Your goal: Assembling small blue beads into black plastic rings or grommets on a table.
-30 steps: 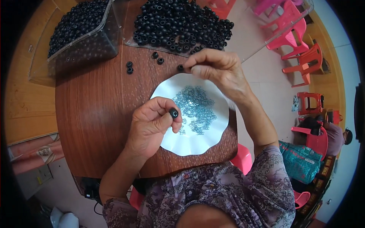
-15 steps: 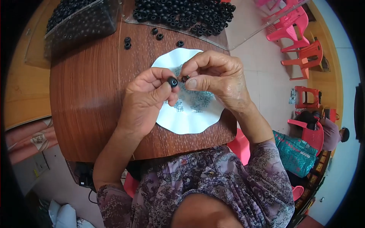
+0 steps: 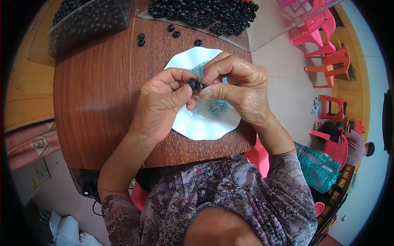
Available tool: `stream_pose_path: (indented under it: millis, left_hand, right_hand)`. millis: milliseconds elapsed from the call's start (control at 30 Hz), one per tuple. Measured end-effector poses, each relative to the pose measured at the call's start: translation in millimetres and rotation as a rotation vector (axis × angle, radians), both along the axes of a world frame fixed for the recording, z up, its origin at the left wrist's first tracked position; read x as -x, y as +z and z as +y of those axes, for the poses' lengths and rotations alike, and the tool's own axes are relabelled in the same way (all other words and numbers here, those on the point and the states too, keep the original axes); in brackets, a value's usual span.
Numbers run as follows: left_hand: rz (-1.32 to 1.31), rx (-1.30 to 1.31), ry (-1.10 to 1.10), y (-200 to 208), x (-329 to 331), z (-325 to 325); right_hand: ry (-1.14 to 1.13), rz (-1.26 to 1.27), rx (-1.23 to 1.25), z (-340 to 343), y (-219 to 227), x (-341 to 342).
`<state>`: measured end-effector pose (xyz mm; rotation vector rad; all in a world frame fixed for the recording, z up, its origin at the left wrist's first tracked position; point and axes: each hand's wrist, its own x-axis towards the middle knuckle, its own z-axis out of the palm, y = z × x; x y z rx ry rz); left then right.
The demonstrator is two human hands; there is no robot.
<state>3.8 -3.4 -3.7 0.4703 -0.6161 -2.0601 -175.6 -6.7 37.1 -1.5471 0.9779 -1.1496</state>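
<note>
A round black bead-like piece (image 3: 192,83) with a hole in its end is pinched between the thumb and fingers of my left hand (image 3: 156,104). My right hand (image 3: 244,92) grips a small dark piece (image 3: 202,86) between thumb and forefinger, and it meets the open end of the round piece. My fingers partly cover both, so I cannot tell whether one sits inside the other. Under the hands lies a white wavy-edged plate (image 3: 201,134), on which many tiny grey-green bits (image 3: 216,108) are scattered.
Several loose black pieces (image 3: 176,34) lie on the brown wooden table (image 3: 94,110) beyond the plate. At the far side are two clear plastic containers, left (image 3: 119,18) and right (image 3: 256,46), with heaps of similar pieces. Pink chairs (image 3: 316,37) and a seated person (image 3: 356,143) are off to the right.
My hands have come together: the small dark piece has moved left onto the open end of the round piece, which has turned toward it. The view has shifted slightly.
</note>
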Motion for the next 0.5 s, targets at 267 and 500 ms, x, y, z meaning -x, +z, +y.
stream_pose_path:
  millis: [267,500]
  left_hand:
    - [-0.073,-0.006,0.039,0.1,0.2,1.3]
    - [-0.123,0.002,0.054,2.1,1.3,3.2]
  right_hand:
    - [0.004,0.174,0.079,5.9,1.8,-1.5]
    - [-0.057,0.128,0.199,9.1,-5.9,-3.4]
